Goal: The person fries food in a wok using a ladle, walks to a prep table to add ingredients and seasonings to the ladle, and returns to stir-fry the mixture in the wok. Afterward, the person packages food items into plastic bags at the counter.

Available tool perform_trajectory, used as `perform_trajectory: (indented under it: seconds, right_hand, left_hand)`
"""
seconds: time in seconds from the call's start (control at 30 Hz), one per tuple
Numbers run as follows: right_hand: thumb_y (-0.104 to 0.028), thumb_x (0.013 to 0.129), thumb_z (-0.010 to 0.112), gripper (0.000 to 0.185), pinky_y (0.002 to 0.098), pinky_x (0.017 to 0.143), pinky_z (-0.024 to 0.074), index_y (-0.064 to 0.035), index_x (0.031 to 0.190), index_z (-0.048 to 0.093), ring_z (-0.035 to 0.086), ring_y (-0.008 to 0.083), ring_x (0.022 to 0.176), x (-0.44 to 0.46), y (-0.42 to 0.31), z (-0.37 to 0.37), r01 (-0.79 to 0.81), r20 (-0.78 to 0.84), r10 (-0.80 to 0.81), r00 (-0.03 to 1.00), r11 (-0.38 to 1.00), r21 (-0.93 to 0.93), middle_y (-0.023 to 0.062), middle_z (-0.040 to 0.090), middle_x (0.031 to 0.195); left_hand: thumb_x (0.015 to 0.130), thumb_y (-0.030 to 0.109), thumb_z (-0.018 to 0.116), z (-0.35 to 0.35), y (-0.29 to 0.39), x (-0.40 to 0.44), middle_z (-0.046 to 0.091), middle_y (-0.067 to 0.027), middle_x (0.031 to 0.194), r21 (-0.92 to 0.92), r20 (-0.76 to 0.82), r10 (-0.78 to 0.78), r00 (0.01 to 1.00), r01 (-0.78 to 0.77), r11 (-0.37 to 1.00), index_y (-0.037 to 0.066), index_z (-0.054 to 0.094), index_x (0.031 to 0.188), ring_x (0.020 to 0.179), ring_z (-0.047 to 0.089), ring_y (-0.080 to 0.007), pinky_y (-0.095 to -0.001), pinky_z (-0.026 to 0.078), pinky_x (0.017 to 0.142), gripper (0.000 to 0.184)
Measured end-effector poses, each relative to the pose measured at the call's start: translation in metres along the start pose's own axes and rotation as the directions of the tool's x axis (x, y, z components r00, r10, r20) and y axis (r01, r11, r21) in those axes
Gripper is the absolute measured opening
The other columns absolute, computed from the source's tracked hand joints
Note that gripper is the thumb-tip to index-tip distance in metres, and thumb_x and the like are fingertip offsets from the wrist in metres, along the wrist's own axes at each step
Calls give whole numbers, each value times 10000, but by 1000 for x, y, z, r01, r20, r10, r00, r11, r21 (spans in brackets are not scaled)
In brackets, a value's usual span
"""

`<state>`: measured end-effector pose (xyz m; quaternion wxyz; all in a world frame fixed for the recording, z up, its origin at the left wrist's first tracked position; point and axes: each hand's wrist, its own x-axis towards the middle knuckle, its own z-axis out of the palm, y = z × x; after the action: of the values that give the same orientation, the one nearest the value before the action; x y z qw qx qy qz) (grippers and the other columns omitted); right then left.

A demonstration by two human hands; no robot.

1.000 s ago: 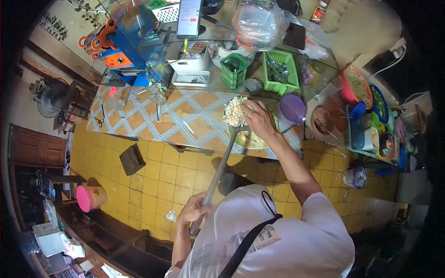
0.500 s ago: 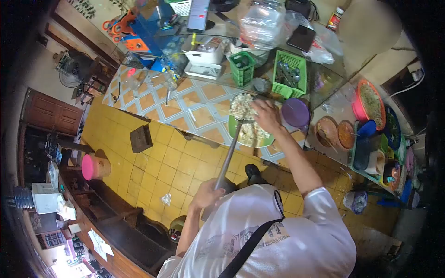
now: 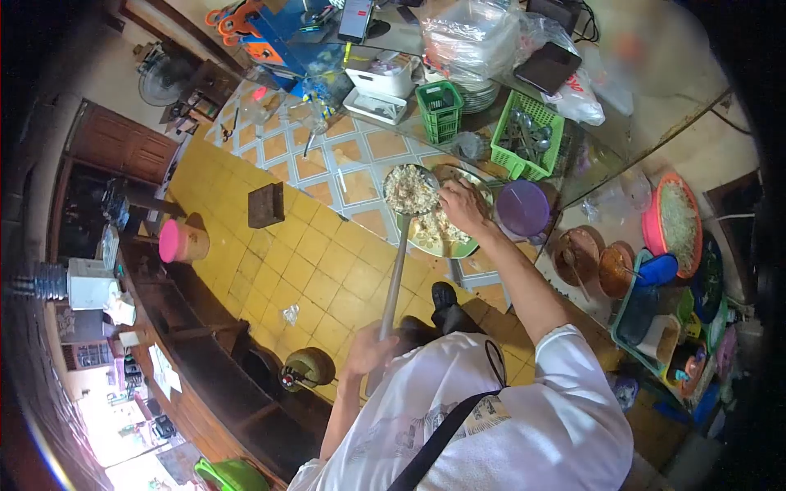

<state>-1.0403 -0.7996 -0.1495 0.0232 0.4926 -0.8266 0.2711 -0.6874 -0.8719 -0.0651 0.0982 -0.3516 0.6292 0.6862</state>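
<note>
My left hand (image 3: pixel 372 350) is wrapped round the long grey handle of a ladle-like skimmer (image 3: pixel 396 282), low in front of my shirt. The skimmer's round head holds a heap of pale shredded food (image 3: pixel 411 191) over the left side of a green plate (image 3: pixel 463 249). More of the pale food lies on that plate. My right hand (image 3: pixel 464 204) is over the plate at the right edge of the heap, fingers bent toward the food; whether they pinch any is hidden.
A purple bowl (image 3: pixel 522 208) stands right of the plate, a green cutlery basket (image 3: pixel 527 135) behind. Reddish bowls (image 3: pixel 575 252) and a loaded tray (image 3: pixel 620 323) are at the right. A gas cylinder (image 3: pixel 310 367) and a dark block (image 3: pixel 266 205) stand on the floor.
The view has turned and shifted, showing more floor at the lower left. The skimmer head now sits left of my right hand, with a small gap opened between heap and plate food.
</note>
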Motion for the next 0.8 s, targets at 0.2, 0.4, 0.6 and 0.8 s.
perform_trajectory:
  seconds: [0.2,0.4,0.6,0.8]
  right_hand:
    - [-117,765,614,225,401,838,426,-98,987,642,515,282,965,-12,-16,14,-8,-4,8,1000,1000,9,95,557,985]
    - [-164,790,583,183,401,886,404,-116,946,666,488,276,1011,-15,-16,-11,61,216,-18,976,979,-194,88,537,999]
    - [-81,812,525,245,460,1018,325,-134,1001,673,439,325,1168,-22,-47,-13,59,351,17,936,977,-203,109,531,1195]
    - [-145,794,585,230,429,994,354,-126,1010,662,469,287,1137,-25,-32,15,134,331,-37,943,952,-274,97,561,1136]
  left_hand:
    - [802,144,610,16,-12,-16,547,-48,548,90,-51,24,998,-20,996,20,540,794,459,533,-135,-287,422,454,142]
    - [808,121,608,34,-28,-24,502,-45,544,-28,-54,49,997,-50,998,28,500,769,420,500,-134,-283,409,415,149]
    - [820,103,604,54,-38,-42,473,-27,521,-135,-67,110,992,-118,984,37,479,769,394,471,-114,-268,390,376,151]
    - [825,102,600,61,-39,-54,473,-19,530,-151,-67,126,990,-135,979,42,481,774,395,467,-110,-266,392,379,143]
